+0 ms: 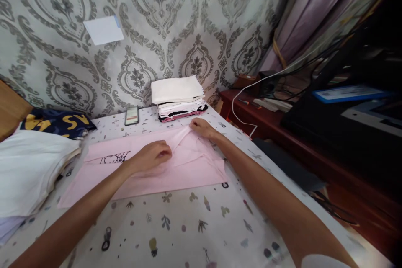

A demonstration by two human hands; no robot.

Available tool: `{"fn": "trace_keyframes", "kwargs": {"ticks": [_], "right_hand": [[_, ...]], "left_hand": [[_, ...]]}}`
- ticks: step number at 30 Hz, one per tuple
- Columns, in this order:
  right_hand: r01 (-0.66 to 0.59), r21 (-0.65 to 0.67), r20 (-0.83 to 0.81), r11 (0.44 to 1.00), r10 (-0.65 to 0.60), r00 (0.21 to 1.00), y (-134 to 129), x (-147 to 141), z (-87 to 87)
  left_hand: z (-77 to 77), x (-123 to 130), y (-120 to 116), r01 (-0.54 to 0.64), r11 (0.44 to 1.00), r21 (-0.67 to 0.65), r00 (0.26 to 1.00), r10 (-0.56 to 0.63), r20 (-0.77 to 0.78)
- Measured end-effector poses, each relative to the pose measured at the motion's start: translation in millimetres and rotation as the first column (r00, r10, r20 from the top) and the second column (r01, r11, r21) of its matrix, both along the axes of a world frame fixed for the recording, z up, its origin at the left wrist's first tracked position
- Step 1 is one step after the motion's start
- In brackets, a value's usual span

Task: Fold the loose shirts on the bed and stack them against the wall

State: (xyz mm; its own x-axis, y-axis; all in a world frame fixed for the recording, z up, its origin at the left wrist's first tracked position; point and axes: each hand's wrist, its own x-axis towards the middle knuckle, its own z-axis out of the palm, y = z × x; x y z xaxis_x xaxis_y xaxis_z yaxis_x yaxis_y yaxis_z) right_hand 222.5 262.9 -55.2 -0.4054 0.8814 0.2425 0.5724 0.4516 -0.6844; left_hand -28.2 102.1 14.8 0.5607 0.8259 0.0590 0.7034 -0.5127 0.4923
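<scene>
A pink garment (pixel 188 171) with a black line drawing on its left part lies spread across the bed, its left side doubled over. My right hand (pixel 202 128) pinches the far edge of the garment near its right end, and the cloth there is pulled into creases. Above the garment's middle is my left hand (pixel 152 157), with loosely curved fingers and a gap at the thumb. No cloth shows between those fingers. Whether its underside touches the garment is hard to see.
Behind the garment stand a stack of folded clothes (pixel 179 91) and a phone (pixel 132 115) against the patterned wall. White cloth (pixel 31 167) and a navy garment with yellow letters (pixel 63 123) lie at left. A dark red desk (pixel 270 115) with a white cable (pixel 238 92) borders the bed's right side.
</scene>
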Motion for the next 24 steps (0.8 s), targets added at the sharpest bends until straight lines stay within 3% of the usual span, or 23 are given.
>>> {"fn": "trace_keyframes", "kwargs": {"ticks": [5, 9, 17, 24], "right_hand": [[-0.034, -0.005, -0.033, 0.999, 0.034, 0.999, -4.4, 3.1, 1.9], [-0.044, -0.015, -0.054, 0.999, 0.043, 0.998, -6.0, 4.5, 2.9], [-0.167, -0.074, -0.148, 0.983, 0.154, 0.977, -5.2, 8.6, 2.2], [-0.025, -0.07, -0.067, 0.997, 0.021, 0.998, -0.6, 1.6, 1.1]], "left_hand": [[-4.5, 14.5, 64.2, -0.22, 0.974, 0.052, 0.971, 0.214, 0.103], [-22.5, 30.9, 108.2, -0.237, 0.971, 0.022, 0.97, 0.235, 0.066], [-34.0, 38.6, 131.2, -0.195, 0.98, -0.041, 0.976, 0.198, 0.09], [-33.7, 36.6, 144.7, -0.262, 0.964, -0.042, 0.956, 0.265, 0.122]]}}
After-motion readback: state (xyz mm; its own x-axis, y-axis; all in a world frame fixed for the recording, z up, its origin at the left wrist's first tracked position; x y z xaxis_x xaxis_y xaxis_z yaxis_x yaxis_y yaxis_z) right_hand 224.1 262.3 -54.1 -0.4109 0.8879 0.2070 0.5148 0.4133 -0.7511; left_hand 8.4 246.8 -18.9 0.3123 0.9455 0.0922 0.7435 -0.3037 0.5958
